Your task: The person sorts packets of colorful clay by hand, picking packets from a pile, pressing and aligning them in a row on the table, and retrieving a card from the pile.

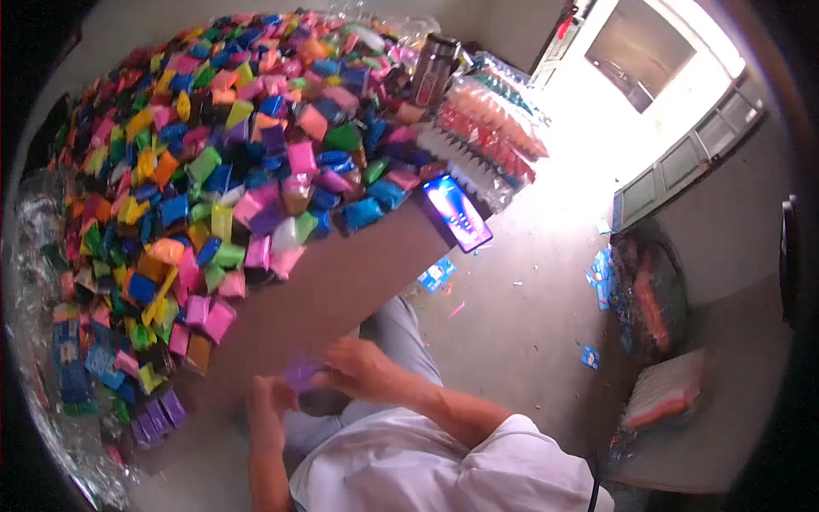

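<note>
Glare from a doorway (636,64) floods the right of a room whose table (316,282) carries a heap of coloured packets (213,175). At far left, crumpled clear plastic (43,213) edges the heap, with blue printed packets (72,363) below it and a row of purple packets (159,416) by the table's near side. Packets on the heap's near slope lie loosely over one another, so a nudge might send some sliding. Next, above the lap, a small purple item (300,375) sits between the two hands. Blur hides whether the left hand (271,394) grips it or merely touches its left side; the right hand (354,363) seems to have its fingers curled closed on the other side. If that pinch slackens, the item could drop to the lap or floor. Farther right, a metal flask (435,72) stands upright, its contents out of sight, and a lit phone (458,213) lies at the table's corner, where a knock from the right arm could tip it off. Behind it, clear bags (490,128) hold rows of pointed white, red and peach pieces. Blue cards (604,277) litter the floor.
</note>
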Demonstrator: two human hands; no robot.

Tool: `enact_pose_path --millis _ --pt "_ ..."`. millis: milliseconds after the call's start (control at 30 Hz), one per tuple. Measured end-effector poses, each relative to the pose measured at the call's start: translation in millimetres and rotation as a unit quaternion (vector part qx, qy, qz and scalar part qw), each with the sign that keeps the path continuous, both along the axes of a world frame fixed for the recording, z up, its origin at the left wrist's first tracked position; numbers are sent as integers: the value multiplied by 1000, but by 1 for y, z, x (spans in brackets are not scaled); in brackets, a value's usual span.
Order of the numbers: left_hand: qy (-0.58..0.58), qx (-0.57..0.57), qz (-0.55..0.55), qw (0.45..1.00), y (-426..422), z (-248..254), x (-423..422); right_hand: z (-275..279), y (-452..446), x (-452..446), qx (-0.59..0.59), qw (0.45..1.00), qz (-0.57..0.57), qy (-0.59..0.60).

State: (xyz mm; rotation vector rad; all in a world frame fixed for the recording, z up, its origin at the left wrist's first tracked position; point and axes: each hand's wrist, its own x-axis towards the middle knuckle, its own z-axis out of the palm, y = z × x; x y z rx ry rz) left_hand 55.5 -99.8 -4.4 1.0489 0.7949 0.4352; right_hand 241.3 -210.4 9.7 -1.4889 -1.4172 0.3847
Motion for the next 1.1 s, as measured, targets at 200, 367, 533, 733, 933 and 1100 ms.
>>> enact_pose_path --millis 200,367,533,733,933,1100 --pt "103 195 -13 975 -21 10 18 -13 0 -41 -56 996 -29 60" --pt "137 261 -5 956 -20 -6 19 -2 -1 -46 -72 990 -116 21" --pt "171 329 39 928 -20 -36 12 -9 -4 -46 -73 991 -103 48" --pt "73 122 -5 990 -28 -1 17 -7 -2 -53 -71 971 -106 202" --pt "81 136 60 986 -25 -23 11 -8 0 -54 -94 970 -116 190" --pt "102 179 10 978 -26 -21 4 12 -4 -44 -181 973 -76 124"
